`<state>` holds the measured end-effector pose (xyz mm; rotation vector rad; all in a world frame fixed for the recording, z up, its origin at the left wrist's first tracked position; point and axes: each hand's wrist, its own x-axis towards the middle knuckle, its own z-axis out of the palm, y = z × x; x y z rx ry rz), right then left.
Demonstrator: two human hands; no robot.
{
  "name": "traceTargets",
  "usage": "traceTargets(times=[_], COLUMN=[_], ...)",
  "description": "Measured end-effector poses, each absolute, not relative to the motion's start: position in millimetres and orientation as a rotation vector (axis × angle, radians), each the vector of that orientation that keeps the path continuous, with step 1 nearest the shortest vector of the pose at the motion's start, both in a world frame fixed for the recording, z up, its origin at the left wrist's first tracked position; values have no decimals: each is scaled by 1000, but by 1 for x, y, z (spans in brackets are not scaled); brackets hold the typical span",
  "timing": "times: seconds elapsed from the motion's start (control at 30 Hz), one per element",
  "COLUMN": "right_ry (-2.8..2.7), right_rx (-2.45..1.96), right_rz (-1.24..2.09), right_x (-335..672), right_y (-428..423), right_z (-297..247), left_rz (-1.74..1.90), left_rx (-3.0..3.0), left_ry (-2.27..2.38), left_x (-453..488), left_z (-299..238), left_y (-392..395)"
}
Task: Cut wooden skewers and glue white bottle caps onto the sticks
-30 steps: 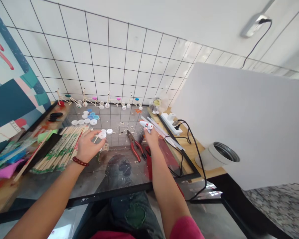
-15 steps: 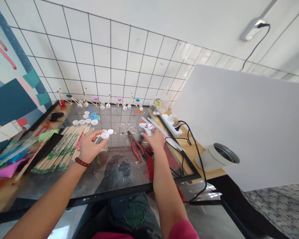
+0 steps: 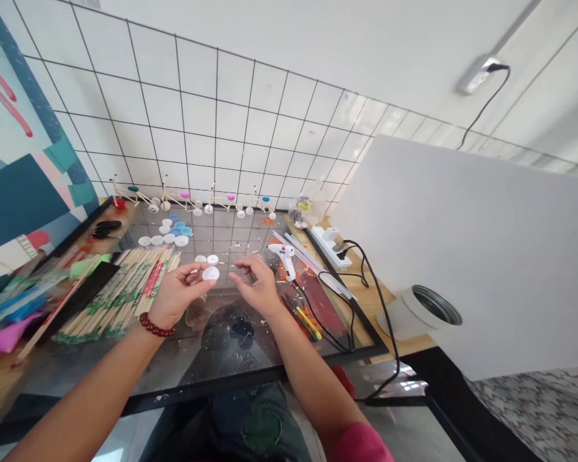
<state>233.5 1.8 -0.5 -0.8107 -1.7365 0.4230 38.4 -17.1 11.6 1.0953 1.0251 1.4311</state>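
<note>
Tiled wall point(image 3: 212, 128) behind glass-top counter point(image 3: 144, 366): L hand point(image 3: 178, 301) fingers closed on white plastic cap point(image 3: 210, 273), held above counter, looks light, stiff, prob. slippery, best pinched at rim; R hand point(image 3: 256, 287) fingers open, empty, near glue gun point(image 3: 280, 256).

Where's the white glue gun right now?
In the head view, the white hot glue gun sits right of centre on the glass tabletop, just beyond the person's right hand, beside long white sticks.
</note>
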Motion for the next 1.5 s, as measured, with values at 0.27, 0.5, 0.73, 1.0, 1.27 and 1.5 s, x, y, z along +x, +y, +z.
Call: traceTargets(times=[0.27,0.5,0.73,1.0,1.27,1.5], right_ry=[-1530,-1765,-1841,-1821,-1848,-1622], right_rx=[-748,-597,-476,-419,-423,-576], right_rz=[936,1188,1410,1505,1507,1316], right_x=[238,231,235,237,238,237], right_y=[8,1,-5,-4,-4,-9], right_z=[0,7,8,7,7,14], left_rz=[1020,565,439,457,414,617], left_rx=[960,865,822,745,742,959], left_ry=[647,423,405,430,434,669], left_x=[37,35,40,43,44,48], left_z=[19,13,3,3,3,15], left_y=[-27,-33,-35,-35,-35,-36])
